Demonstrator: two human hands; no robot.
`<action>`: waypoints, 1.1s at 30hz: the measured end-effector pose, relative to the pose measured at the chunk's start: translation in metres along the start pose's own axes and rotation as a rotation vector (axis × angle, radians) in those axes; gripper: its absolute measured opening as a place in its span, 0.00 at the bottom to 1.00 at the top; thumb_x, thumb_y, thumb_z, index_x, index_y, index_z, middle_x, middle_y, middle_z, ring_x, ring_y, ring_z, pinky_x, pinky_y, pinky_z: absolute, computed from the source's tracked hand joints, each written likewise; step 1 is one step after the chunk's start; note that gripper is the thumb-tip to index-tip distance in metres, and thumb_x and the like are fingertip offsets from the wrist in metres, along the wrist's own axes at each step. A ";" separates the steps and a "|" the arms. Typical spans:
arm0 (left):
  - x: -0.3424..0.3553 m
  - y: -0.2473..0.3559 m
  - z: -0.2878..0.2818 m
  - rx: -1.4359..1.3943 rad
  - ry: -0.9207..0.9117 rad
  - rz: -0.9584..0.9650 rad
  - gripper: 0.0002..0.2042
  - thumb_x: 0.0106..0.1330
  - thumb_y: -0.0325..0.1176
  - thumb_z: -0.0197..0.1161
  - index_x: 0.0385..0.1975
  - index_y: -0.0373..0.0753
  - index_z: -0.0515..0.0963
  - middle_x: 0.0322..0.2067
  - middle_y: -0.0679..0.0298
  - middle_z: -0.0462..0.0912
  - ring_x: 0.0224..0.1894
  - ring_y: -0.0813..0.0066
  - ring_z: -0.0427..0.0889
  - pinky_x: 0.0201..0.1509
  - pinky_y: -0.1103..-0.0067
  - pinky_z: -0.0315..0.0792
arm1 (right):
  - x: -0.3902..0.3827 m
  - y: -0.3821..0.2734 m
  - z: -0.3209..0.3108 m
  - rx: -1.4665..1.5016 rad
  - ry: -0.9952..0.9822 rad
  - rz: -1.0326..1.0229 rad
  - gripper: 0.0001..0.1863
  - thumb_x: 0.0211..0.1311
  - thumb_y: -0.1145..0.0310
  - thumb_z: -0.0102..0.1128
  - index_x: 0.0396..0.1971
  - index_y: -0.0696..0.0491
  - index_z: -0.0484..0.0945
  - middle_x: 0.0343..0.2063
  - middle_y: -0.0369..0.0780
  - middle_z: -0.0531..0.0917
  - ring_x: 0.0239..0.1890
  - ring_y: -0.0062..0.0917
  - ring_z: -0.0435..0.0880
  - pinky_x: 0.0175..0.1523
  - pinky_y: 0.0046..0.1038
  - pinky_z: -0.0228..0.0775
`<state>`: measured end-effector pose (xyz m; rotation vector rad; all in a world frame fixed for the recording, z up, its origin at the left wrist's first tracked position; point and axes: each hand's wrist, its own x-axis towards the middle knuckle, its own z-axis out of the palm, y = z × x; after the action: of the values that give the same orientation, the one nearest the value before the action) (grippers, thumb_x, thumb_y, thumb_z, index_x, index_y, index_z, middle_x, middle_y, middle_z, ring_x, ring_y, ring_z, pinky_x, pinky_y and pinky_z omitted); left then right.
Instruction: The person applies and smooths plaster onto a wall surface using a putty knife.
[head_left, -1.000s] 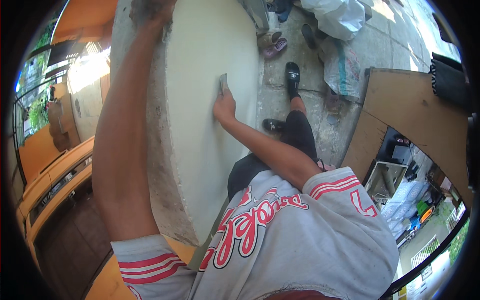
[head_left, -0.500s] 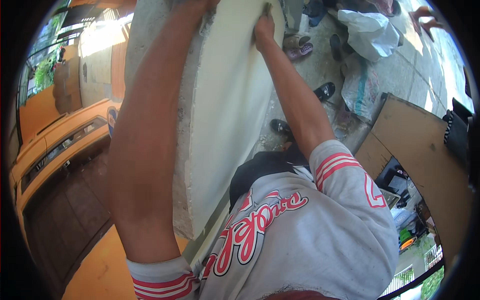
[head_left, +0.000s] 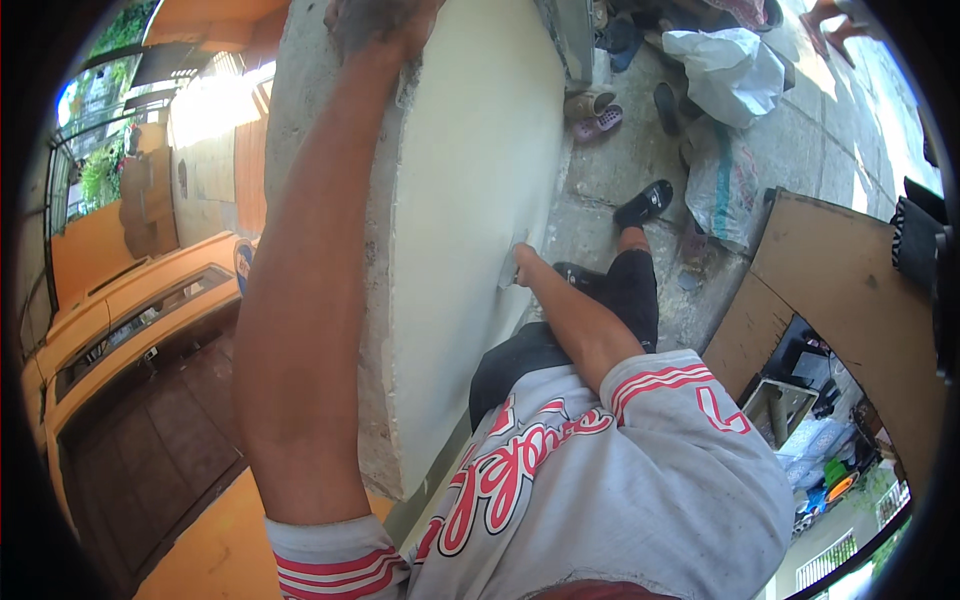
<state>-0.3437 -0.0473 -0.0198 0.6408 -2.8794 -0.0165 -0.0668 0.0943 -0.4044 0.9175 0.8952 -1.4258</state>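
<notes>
Right hand [head_left: 524, 264], nearer, grips flat tool [head_left: 510, 268]; pale wall [head_left: 468, 150] lies left, long axis near–far. Left hand [head_left: 385, 25] far; grip unclear.

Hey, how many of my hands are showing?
2: your left hand at the picture's top edge, partly cut off, and your right hand holding a flat tool by the pale surface.

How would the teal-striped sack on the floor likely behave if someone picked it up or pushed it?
The sack would probably be floppy, as its thin-looking sides are creased. Pushed, it would likely crumple or slide rather than roll, given its loose, irregular outline. Its weight is uncertain, since I can't make out its contents.
</notes>
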 end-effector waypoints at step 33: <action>-0.009 0.007 -0.011 -0.088 0.006 -0.056 0.40 0.59 0.60 0.57 0.68 0.43 0.65 0.71 0.56 0.60 0.74 0.60 0.54 0.77 0.65 0.44 | -0.205 -0.204 0.008 -0.015 -0.157 -0.776 0.26 0.64 0.69 0.62 0.61 0.55 0.67 0.53 0.40 0.77 0.54 0.32 0.77 0.59 0.39 0.69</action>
<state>-0.3366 -0.0373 -0.0107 0.7029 -2.8363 -0.1486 -0.2644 0.1784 -0.2103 0.4350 1.2048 -2.1055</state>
